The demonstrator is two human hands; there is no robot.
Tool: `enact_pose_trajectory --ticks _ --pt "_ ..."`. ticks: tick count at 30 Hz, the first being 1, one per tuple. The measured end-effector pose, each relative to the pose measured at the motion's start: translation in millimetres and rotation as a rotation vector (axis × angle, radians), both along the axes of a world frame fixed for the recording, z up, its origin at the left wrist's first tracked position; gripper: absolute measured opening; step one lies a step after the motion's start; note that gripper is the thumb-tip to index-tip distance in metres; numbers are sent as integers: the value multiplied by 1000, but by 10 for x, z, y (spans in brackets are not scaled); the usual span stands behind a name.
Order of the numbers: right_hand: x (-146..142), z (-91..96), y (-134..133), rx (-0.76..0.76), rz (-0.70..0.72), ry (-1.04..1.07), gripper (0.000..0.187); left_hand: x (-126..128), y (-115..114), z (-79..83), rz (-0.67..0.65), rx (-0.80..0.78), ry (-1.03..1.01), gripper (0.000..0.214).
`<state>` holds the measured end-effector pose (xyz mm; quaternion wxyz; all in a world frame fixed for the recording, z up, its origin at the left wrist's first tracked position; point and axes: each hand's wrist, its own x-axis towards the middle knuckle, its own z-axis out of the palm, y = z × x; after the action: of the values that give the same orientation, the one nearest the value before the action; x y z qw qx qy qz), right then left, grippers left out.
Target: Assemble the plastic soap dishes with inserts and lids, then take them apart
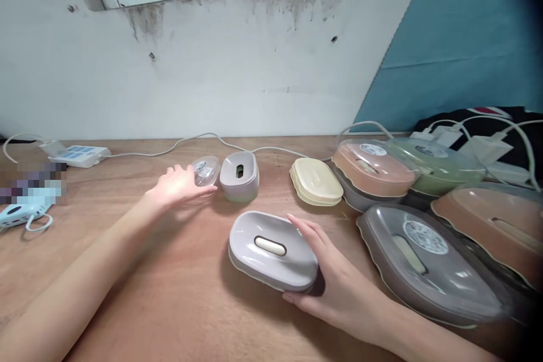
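At the table's middle, my right hand (335,277) grips the right end of a grey oval soap dish (246,237), thumb at the near side and fingers at the far side. A cream bar shape shows in the dish's central slot. Farther back, my left hand (178,185) is closed around the left side of clear plastic lids (207,168) with round printed stickers; its thumb lies in front. Just right of them stands a stack of small grey trays (240,175) with a dark slot and a greenish base.
Cream trays (317,178) lie right of centre. Lidded boxes at right include orange (369,172), green (441,167) and grey (424,271) ones. A white cable (169,151) runs along the wall from a power strip (80,155). A light-blue device (31,212) lies left.
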<state>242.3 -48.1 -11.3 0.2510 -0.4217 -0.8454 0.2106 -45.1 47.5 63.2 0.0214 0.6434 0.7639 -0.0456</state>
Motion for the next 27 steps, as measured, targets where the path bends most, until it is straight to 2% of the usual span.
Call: enact_pose_trajectory --ticks 2,4,5,7,9,10,11,12,16,20,23,25,27 --pt "3 19 -2 10 8 14 87 6 -32 50 -31 13 42 84" --pt "6 38 -3 14 12 24 87 64 -106 120 -127 76 85 76" --pt "7 49 -2 15 16 28 86 113 -160 157 -222 114 77 73" --pt "5 72 1 26 34 40 86 246 -295 215 -515 129 -33 71" --pt "-2 98 3 49 65 57 86 402 -432 223 -886 -53 -236 77" --pt "-8 110 3 60 78 67 86 478 -490 206 -1023 -157 -309 83" --pt "-14 120 0 68 86 77 86 547 -535 179 -1098 -216 -355 87" --pt "-20 128 -3 72 89 84 86 604 -568 147 -1119 -233 -384 89" --pt "-30 109 -18 60 61 89 94 677 -592 94 -1087 -223 -427 93" --pt "-1 31 0 74 23 44 110 527 -532 251 -956 -203 -459 82" --pt "11 7 13 121 -15 -33 101 403 -412 396 -678 -48 -427 68" --pt "-4 21 8 149 -48 -108 84 388 -287 455 -420 89 -364 64" --pt "-28 50 -5 171 -77 -185 68 450 -140 474 -204 136 -262 68"
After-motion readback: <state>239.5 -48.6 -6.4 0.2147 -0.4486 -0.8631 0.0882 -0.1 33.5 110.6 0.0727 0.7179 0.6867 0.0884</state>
